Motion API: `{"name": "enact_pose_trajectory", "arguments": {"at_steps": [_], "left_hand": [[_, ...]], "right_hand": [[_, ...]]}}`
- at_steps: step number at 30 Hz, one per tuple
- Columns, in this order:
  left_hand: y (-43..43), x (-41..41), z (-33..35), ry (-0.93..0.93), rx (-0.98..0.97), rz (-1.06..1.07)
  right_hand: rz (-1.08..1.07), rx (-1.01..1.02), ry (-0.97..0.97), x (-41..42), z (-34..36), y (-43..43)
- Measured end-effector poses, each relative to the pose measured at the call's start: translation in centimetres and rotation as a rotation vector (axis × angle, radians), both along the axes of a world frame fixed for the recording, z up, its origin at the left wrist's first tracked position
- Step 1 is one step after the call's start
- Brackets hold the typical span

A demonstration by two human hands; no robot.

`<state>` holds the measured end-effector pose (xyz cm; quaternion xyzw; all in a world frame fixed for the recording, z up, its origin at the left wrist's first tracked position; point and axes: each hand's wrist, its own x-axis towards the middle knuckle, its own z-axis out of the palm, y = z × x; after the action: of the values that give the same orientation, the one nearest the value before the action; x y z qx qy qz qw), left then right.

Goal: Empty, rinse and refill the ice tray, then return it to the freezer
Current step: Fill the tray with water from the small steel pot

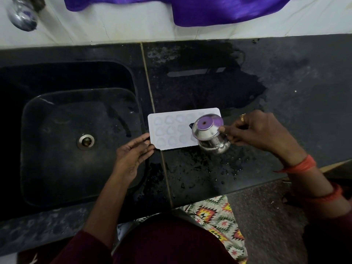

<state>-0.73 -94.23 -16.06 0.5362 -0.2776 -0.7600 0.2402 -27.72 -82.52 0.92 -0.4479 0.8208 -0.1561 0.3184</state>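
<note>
A white ice tray [171,128] lies flat on the black counter [285,88], just right of the sink. Its rounded pockets face up. My right hand [255,130] grips a small steel pot [211,138], tilted over the tray's right end with its mouth facing up toward the camera. My left hand [133,151] has straight fingers touching the tray's left edge.
The black sink [57,168] with a metal drain [86,141] lies to the left. A steel tap [22,16] hangs at the top left. Purple cloth [209,10] drapes over the white back wall. Water is pooled and spattered on the counter around the tray.
</note>
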Motion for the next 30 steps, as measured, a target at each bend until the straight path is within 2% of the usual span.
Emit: {"name": "enact_pose_trajectory", "arguments": {"at_steps": [11,23,30], "left_hand": [[-0.2,0.1,-0.1,0.000,-0.005,-0.013],[-0.2,0.1,-0.2,0.004,-0.002,-0.013],[-0.2,0.1,-0.3,0.006,-0.002,-0.005]], "right_hand": [[0.000,0.014,0.017,-0.3,-0.3,0.1],[-0.103,-0.091,-0.072,0.0,0.5,-0.5],[-0.085,-0.081,-0.041,-0.1,0.3,-1.2]]}}
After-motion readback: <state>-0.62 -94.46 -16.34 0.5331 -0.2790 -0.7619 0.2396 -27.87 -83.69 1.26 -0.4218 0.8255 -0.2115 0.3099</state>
